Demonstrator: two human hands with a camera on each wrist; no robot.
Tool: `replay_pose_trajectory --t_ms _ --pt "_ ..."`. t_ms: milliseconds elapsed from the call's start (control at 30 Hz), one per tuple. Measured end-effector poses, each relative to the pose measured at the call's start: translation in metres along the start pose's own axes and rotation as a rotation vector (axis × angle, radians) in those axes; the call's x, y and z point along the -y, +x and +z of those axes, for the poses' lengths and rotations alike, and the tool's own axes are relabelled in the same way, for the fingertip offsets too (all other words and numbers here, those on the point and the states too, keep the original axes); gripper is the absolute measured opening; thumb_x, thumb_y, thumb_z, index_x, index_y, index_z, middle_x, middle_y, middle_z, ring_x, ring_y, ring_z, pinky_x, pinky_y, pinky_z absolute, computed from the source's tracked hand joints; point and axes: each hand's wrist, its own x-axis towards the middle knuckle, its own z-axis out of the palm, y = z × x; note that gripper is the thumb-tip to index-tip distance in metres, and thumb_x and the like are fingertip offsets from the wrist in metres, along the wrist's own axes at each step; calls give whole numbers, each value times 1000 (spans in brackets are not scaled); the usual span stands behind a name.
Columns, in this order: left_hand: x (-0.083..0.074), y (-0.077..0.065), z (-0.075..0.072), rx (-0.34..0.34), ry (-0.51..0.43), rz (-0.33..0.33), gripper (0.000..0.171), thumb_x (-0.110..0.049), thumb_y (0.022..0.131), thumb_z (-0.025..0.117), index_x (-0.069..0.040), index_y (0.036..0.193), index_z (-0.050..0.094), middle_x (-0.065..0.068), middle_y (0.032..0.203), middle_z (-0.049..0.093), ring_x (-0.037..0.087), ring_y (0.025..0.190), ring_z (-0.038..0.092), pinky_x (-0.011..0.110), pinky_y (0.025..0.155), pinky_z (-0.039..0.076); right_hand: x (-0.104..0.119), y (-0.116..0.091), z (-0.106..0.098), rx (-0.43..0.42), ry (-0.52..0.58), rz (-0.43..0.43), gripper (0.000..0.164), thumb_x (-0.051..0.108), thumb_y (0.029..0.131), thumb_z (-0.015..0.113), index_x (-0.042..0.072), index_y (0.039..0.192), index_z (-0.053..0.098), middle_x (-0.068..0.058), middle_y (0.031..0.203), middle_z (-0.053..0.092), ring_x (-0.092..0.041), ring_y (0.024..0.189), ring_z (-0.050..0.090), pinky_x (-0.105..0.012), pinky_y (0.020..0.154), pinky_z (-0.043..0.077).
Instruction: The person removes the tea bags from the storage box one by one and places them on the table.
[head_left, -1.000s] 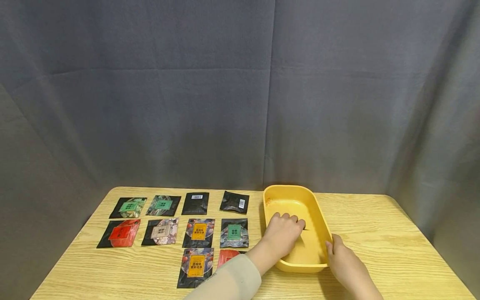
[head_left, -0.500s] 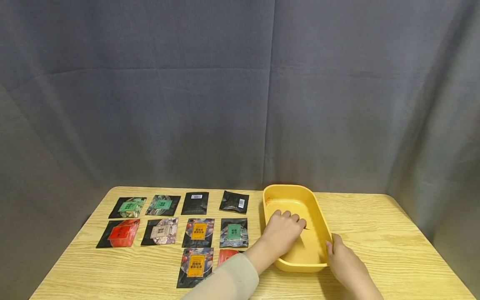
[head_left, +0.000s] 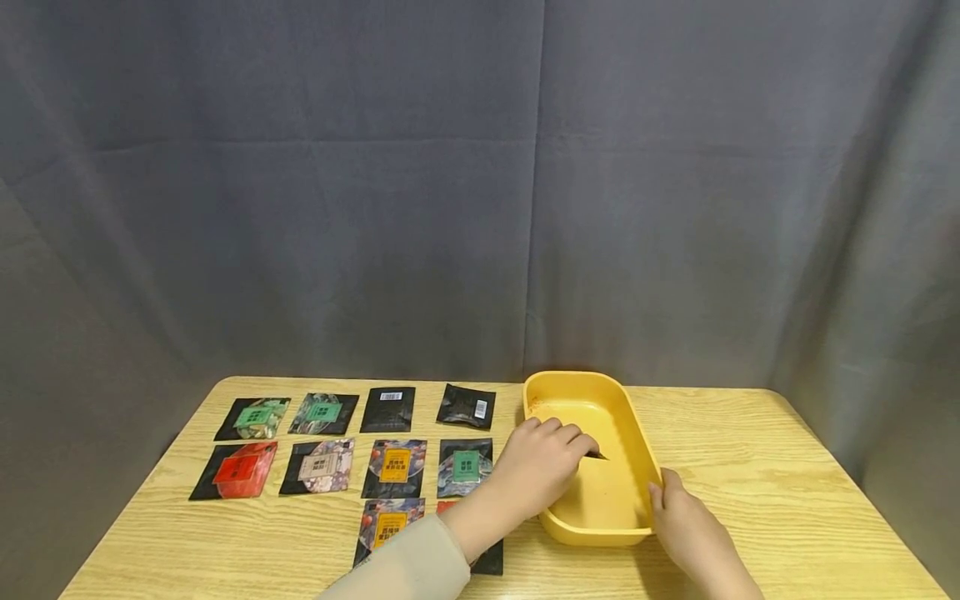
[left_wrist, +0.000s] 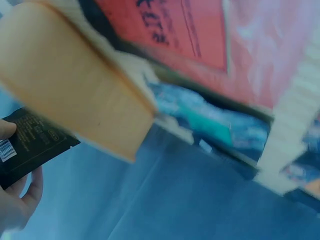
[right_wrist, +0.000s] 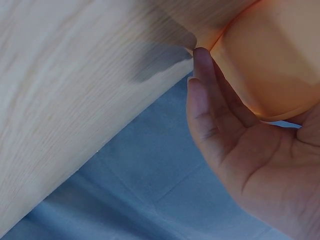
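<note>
In the head view my left hand (head_left: 542,467) is over the left rim of a yellow plastic tray (head_left: 592,537). Its fingers and thumb pinch a black sachet (left_wrist: 42,142), whose barcode and small print show in the left wrist view. From the head only a dark corner of that sachet (head_left: 597,456) sticks out past the fingers. At the tray's right front side, my right hand (head_left: 690,525) grips the rim, thumb on top. The right wrist view shows this hand's fingers (right_wrist: 202,105) curled along the tray's outer wall.
Left of the tray lie rows of flat sachets, among them a red one (head_left: 238,471), a pale floral one (head_left: 318,467) and a black one (head_left: 465,407). My left forearm covers part of the front row. A grey curtain (head_left: 375,208) hangs behind the wooden table (head_left: 750,467).
My left hand has moved left from the tray's middle toward its left rim, carrying the black sachet. The left forearm now covers more of the front sachets. My right hand stays on the rim.
</note>
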Motion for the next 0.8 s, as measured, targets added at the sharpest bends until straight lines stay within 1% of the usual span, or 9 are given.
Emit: replay_pose_trajectory --t_ms 167,300,433,633,700,800 --pt "4 -13 -24 -42 -39 8 18 -18 92 69 -28 107 72 -14 104 70 5 89 64 20 70 46 -1 0 1 14 8 -11 50 16 108 32 -26 134 30 -44 119 54 -54 106 59 -60 82 53" --pt "8 -22 -41 -54 -78 -18 19 -16 93 68 -27 108 71 -13 103 70 6 89 64 20 70 48 -3 -1 2 23 12 -23 50 16 108 31 -28 133 29 -45 116 54 -55 104 60 -59 81 53" --pt "15 -33 -55 -60 -103 -56 23 -17 90 73 -27 109 70 -14 103 69 6 89 64 21 72 50 -2 0 2 15 12 -16 50 16 108 32 -27 134 29 -45 118 53 -55 105 60 -59 81 53" --pt "26 -54 -70 -63 -155 -94 25 -16 86 77 -27 108 72 -13 104 70 7 93 65 26 79 52 -1 -1 0 3 18 -23 48 13 107 33 -27 133 30 -45 115 55 -53 100 62 -58 78 55" --pt "30 -62 -74 -75 -174 -100 26 -13 85 77 -27 107 72 -12 104 70 8 95 65 27 80 52 -1 -1 0 8 20 -16 48 14 108 33 -27 134 29 -45 116 54 -53 102 62 -58 79 54" --pt "38 -76 -81 -95 -202 -115 30 -9 82 77 -26 106 72 -12 104 70 8 95 66 27 79 53 0 0 0 17 18 3 50 17 108 32 -26 136 29 -45 122 52 -55 108 58 -60 83 52"
